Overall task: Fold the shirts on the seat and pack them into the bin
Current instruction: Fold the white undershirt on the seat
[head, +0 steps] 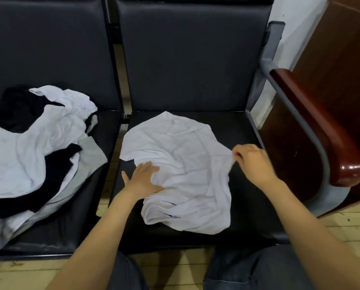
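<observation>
A white shirt [181, 164] lies crumpled on the black seat [243, 130] in front of me, collar toward the backrest. My left hand [142, 177] lies flat with spread fingers on the shirt's left side, pressing the cloth down. At the shirt's right edge my right hand [252, 162] pinches a bit of the fabric between curled fingers and thumb. No bin is in view.
A heap of white and black shirts [34, 155] covers the neighbouring seat at the left. A red-brown wooden armrest [321, 126] on a grey frame borders the seat at the right, with a brown cabinet behind it. My knees are at the bottom edge.
</observation>
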`<state>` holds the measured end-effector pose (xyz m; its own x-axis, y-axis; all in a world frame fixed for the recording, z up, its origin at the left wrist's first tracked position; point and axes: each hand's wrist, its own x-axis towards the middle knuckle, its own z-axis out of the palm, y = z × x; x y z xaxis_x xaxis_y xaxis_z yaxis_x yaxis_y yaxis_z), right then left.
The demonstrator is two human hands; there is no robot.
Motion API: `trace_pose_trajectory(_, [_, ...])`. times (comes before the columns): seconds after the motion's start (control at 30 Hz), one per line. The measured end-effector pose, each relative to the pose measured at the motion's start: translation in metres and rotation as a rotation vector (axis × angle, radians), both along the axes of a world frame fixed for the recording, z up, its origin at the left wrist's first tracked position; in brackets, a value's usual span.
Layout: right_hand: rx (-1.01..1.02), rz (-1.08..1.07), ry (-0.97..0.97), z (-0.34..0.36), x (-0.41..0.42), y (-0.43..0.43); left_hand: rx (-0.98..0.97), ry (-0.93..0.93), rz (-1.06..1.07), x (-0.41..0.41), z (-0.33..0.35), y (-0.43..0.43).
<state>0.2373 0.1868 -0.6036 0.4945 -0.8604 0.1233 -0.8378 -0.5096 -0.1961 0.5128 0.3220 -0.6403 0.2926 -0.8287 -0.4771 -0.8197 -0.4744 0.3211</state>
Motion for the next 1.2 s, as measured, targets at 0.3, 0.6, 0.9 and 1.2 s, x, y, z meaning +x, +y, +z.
trace_pose_trajectory(0.3, [0.09, -0.301, 0.314, -0.005, -0.009, 0.008, -0.534, 0.008, 0.143, -0.026, -0.004, -0.01])
trace_pose_trajectory(0.6, [0.448, 0.007, 0.38, -0.01, 0.029, 0.012, -0.097, 0.017, -0.162, -0.018, -0.001, -0.01])
trace_pose_trajectory(0.9, [0.242, 0.0, 0.056, -0.006, 0.052, 0.005, -0.383, -0.074, -0.104, -0.024, -0.01, -0.03])
trace_pose_trajectory(1.2, [0.055, -0.018, 0.159, -0.036, 0.07, -0.053, -0.196, -0.103, -0.152, -0.02, -0.021, -0.025])
